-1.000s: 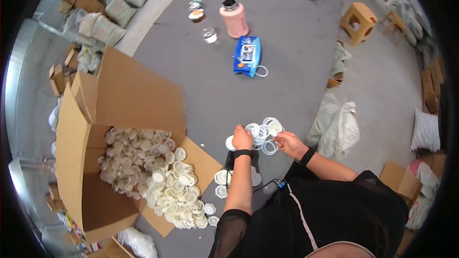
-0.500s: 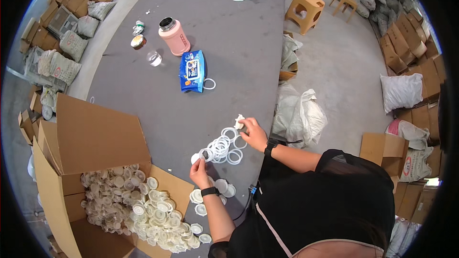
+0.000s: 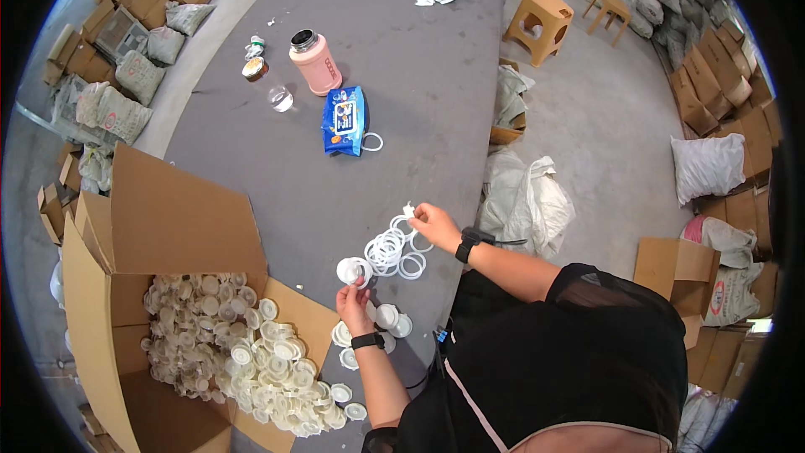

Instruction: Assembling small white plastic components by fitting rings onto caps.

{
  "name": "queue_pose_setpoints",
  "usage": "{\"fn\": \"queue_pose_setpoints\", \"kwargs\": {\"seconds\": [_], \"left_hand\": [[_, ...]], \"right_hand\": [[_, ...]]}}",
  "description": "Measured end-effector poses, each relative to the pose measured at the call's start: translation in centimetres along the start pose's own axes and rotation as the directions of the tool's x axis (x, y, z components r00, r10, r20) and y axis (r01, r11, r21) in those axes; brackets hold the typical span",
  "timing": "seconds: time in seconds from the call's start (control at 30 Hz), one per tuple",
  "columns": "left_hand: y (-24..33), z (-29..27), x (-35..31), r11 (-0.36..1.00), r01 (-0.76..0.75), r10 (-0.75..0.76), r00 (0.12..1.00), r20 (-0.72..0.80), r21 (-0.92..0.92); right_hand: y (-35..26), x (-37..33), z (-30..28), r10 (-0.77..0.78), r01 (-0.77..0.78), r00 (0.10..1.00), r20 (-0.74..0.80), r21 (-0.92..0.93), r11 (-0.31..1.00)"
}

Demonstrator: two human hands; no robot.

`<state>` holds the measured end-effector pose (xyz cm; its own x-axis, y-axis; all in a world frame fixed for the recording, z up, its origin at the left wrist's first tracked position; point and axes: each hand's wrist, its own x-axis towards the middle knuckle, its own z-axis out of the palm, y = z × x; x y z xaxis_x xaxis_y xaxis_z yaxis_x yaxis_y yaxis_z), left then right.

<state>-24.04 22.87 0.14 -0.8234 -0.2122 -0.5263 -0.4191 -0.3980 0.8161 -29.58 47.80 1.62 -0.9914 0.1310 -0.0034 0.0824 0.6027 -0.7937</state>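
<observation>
My left hand [image 3: 353, 305] is closed, pinching a white ring [image 3: 368, 273] upright at its lower edge. Against the ring is a round white cap [image 3: 344, 268]; whether my fingers also touch it I cannot tell. A loose heap of thin white rings [image 3: 384, 250] lies on the grey tabletop between my hands. My right hand [image 3: 438, 225] is at the heap's far right side, its thumb and fingers pinched on a small white piece [image 3: 408, 210] of unclear kind. Several white caps [image 3: 387, 316] lie by my left wrist.
An open cardboard box [image 3: 184, 235] on its side spills many white caps [image 3: 272, 369] at the left. Farther off stand a blue wipes pack [image 3: 344, 122], a pink flask [image 3: 316, 65] and a clear jar [image 3: 280, 99]. A white sack [image 3: 532, 205] sits right of the table edge.
My left hand has moved slightly right and down, its ring now overlapping the white cap more. My right hand has shifted a little left, its fingers closing on the small white piece.
</observation>
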Motion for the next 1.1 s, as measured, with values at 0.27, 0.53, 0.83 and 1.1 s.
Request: {"fn": "queue_pose_setpoints", "kwargs": {"seconds": [0.27,0.53,0.83,1.1], "left_hand": [[1.0,1.0,-2.8,0.994,-0.058,0.076,0.975,0.207,-0.095],[0.8,1.2,-5.7,0.989,-0.104,0.135,0.912,0.387,-0.102],[1.6,1.7,-8.6,0.969,-0.239,0.245,0.935,0.257,-0.053],[1.6,2.0,-10.5,0.811,-0.541,0.509,0.84,0.188,0.222]], "right_hand": [[-4.7,-3.7,5.5,0.322,-0.553,0.833,0.449,0.682,0.478],[-5.3,-5.3,9.8,0.372,-0.653,0.724,0.581,0.751,0.098],[-6.8,-5.6,9.9,0.51,-0.591,0.753,0.415,0.768,0.248],[-5.9,-4.8,10.3,0.518,-0.558,0.722,0.458,0.829,0.046]]}}
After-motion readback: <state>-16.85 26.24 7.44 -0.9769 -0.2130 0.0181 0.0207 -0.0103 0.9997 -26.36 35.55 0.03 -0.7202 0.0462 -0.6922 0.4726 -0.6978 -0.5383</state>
